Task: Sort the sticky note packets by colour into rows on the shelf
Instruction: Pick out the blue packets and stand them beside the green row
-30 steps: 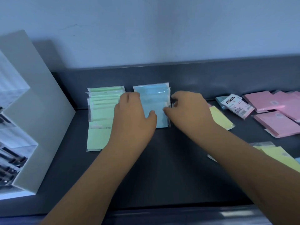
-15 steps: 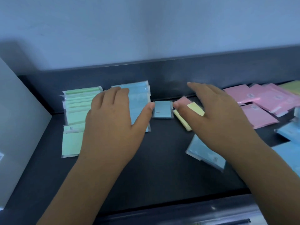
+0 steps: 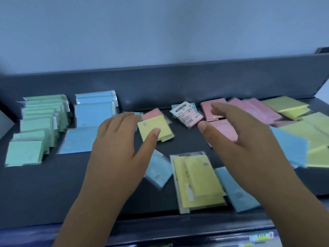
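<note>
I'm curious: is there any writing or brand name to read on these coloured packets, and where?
No text can be read.
White-labelled packet: dark banner of lettering and a barcode, too blurred.
Front yellow packet: small print marks, too small.
Front right blue packet: faint print, unreadable.
Shelf-edge label: colourful, too blurred.

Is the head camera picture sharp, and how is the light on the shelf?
Head view: dim, bluish light over the shelf; motion blur smears the green row at the left and the yellow packets at the right edge; the middle yellow packet is sharper; print on the labelled packet is unreadable.
</note>
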